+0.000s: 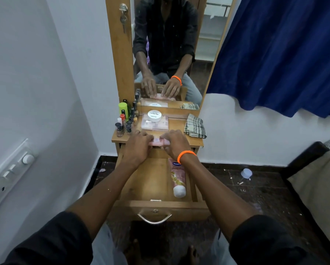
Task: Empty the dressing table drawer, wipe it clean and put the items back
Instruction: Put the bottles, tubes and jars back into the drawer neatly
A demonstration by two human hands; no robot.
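Observation:
The wooden drawer [152, 204] of the dressing table stands pulled out toward me. A pink lotion tube [177, 177] with a white cap lies along its right side. At the table top's front edge, my left hand [136, 148] and my right hand [174, 143], which wears an orange wristband, both grip a flat pink box [156, 142] by its ends. Most of that box is hidden under my fingers. On the top behind it lies a flat pink palette [152, 126] with a round white jar [154, 115] on it. A checked cloth [195, 126] lies folded at the right.
Several small bottles [125, 121] crowd the left of the table top [195, 141] below the mirror [171, 50]. A blue curtain [278, 54] hangs at the right, with a cushion [320, 190] below it. A switch panel [9, 176] is on the left wall. A small white cap [246, 173] lies on the dark floor.

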